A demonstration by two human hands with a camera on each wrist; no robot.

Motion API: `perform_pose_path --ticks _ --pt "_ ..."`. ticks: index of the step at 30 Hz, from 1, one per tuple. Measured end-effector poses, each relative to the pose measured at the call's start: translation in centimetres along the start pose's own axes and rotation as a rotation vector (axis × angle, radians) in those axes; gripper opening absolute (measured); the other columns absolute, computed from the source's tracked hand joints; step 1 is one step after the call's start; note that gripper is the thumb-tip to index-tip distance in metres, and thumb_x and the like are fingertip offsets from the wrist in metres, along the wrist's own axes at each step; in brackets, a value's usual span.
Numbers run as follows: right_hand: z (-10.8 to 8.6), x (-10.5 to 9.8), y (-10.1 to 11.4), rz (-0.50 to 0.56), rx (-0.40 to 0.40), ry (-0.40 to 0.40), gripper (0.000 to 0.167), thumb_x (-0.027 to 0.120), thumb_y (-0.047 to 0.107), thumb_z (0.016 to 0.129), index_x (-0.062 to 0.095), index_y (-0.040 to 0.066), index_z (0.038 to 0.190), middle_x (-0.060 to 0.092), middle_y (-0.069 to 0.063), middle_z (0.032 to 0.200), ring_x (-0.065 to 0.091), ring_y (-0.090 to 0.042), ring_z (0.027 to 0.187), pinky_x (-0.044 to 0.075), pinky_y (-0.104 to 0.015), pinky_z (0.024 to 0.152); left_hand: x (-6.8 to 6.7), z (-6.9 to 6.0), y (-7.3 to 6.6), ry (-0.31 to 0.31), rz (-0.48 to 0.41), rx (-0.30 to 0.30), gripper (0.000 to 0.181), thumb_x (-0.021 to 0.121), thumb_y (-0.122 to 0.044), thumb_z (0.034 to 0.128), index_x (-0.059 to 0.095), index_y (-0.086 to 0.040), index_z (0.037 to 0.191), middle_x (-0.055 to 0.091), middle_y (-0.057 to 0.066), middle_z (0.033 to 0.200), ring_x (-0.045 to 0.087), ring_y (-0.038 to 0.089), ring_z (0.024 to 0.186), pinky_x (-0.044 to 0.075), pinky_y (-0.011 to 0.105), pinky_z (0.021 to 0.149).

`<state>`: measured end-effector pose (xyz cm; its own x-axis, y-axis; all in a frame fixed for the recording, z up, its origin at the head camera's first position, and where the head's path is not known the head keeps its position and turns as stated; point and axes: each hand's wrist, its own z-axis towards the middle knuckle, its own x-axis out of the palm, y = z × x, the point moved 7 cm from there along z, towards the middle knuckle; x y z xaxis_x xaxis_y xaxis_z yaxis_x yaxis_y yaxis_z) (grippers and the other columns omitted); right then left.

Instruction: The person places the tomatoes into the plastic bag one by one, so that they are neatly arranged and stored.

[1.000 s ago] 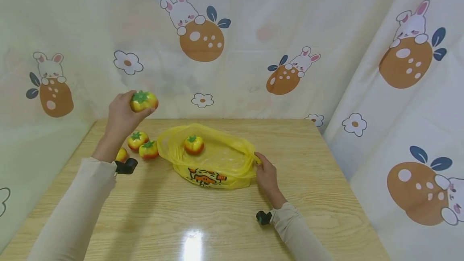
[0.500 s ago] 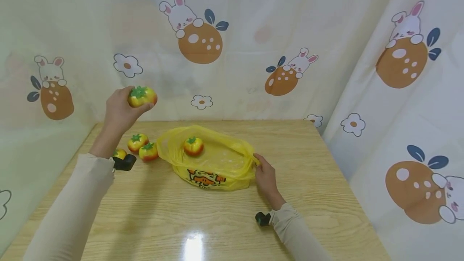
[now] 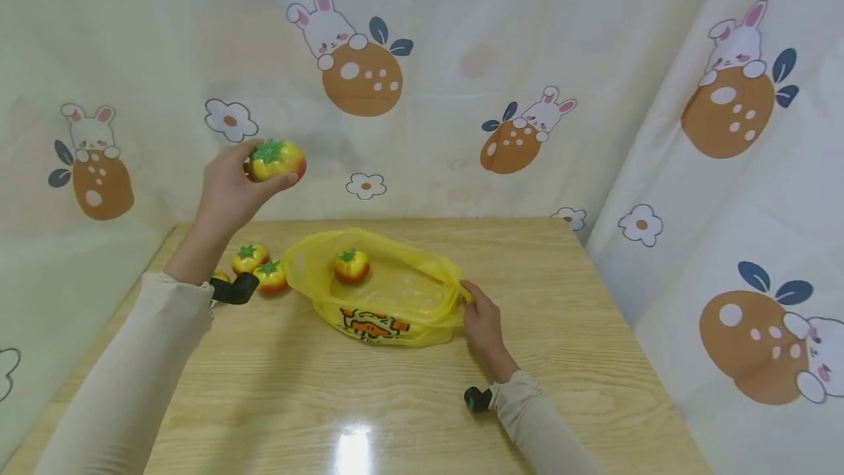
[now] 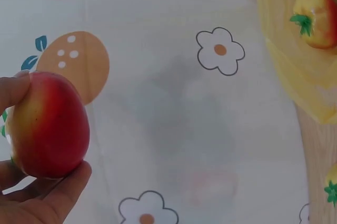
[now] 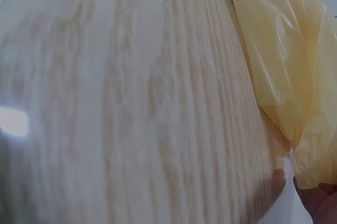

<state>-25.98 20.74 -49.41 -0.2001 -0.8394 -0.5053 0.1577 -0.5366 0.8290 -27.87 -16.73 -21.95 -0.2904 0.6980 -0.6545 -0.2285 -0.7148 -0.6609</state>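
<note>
Raised above the table's left side, my left hand (image 3: 227, 193) grips a yellow-and-red tomato (image 3: 282, 162) with a green leafy top between thumb and fingers. Its smooth red underside faces the left wrist view, where the same tomato (image 4: 50, 126) sits at the left. A thin yellow plastic bag (image 3: 425, 330) lies on the table with its mouth spread. Inside it rests one tomato (image 3: 352, 266). My right hand (image 3: 484, 325) pinches the bag's right rim; the right wrist view catches only part of that hand (image 5: 318, 203) under the bag's edge.
Left of the bag stand two tomatoes (image 3: 250, 259) on the wooden table (image 3: 560, 277), and a third (image 3: 220, 277) is mostly hidden behind the left wrist's black camera mount (image 3: 236, 289). A printed curtain (image 3: 435, 130) hangs behind the table and along both sides.
My left hand, with the tomato in its grip, has risen and shifted a little to the right. The right hand and the bag stay where they were.
</note>
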Motion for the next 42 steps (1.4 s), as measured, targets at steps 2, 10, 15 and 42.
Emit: perform_pose_path --ticks 2,10,15,42 --pt "0.0 -0.1 0.0 -0.009 -0.005 0.002 0.043 0.041 -0.007 0.095 0.056 0.0 0.135 0.059 -0.022 0.134 0.057 -0.029 0.087 0.049 -0.047 0.093 0.3 0.0 0.0 0.008 -0.004 -0.006 0.069 0.073 -0.037 0.0877 0.048 0.0 0.14 0.053 0.021 0.13 0.05 0.035 0.108 0.05 0.047 0.092" --pt "0.0 -0.2 -0.1 -0.013 -0.008 -0.003 0.043 0.042 -0.007 0.095 0.057 0.0 0.134 0.06 -0.022 0.133 0.055 -0.026 0.08 0.048 -0.044 0.088 1.3 -0.2 -0.7 0.043 -0.031 -0.021 0.069 0.072 -0.038 0.0886 0.047 -0.001 0.141 0.053 0.02 0.132 0.05 0.035 0.11 0.049 0.048 0.095" --pt "0.0 0.0 -0.3 -0.001 0.01 0.005 0.043 0.041 -0.006 0.095 0.056 0.001 0.136 0.058 -0.021 0.136 0.058 -0.032 0.096 0.047 -0.048 0.096 2.2 -0.7 -2.8 0.084 -0.073 0.006 0.066 0.073 -0.036 0.0883 0.048 -0.004 0.141 0.053 0.017 0.132 0.05 0.031 0.109 0.05 0.043 0.093" --pt "-0.7 -0.4 -0.1 -0.049 -0.046 -0.012 0.043 0.042 -0.009 0.095 0.057 0.001 0.134 0.059 -0.022 0.134 0.058 -0.036 0.118 0.045 -0.052 0.102 10.8 -0.1 -0.2 0.252 -0.046 0.101 0.071 0.074 -0.034 0.0879 0.044 0.002 0.142 0.053 0.022 0.132 0.054 0.035 0.113 0.05 0.049 0.095"
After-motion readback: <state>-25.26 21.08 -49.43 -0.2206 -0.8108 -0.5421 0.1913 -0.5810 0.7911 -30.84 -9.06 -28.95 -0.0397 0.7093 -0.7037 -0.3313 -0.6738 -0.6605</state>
